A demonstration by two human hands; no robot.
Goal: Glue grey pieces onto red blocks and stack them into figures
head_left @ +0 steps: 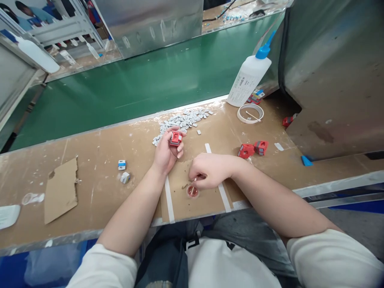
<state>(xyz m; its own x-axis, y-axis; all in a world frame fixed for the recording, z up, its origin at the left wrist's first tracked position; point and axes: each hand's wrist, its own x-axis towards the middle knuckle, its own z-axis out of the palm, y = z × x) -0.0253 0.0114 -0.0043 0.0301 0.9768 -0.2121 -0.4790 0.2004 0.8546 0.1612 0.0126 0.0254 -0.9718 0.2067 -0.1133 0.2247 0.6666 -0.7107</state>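
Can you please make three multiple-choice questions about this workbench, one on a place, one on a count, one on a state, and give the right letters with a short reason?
1. Where is the white bottle?
A. at the bench's far right, beside the tape ring
B. on the cardboard
C. in the person's lap

2. How many red parts lie loose together, right of the hands?
A. none
B. two
C. six

3. What is the left hand doing?
A. lying flat and empty
B. holding a red part
C. gripping the bottle

Answers:
1 A: the bottle with its blue cap stands just behind the tape ring.
2 B: a pair of red parts lies side by side.
3 B: its fingers close around the red part, while the right hand holds a thin stick over a small dish.
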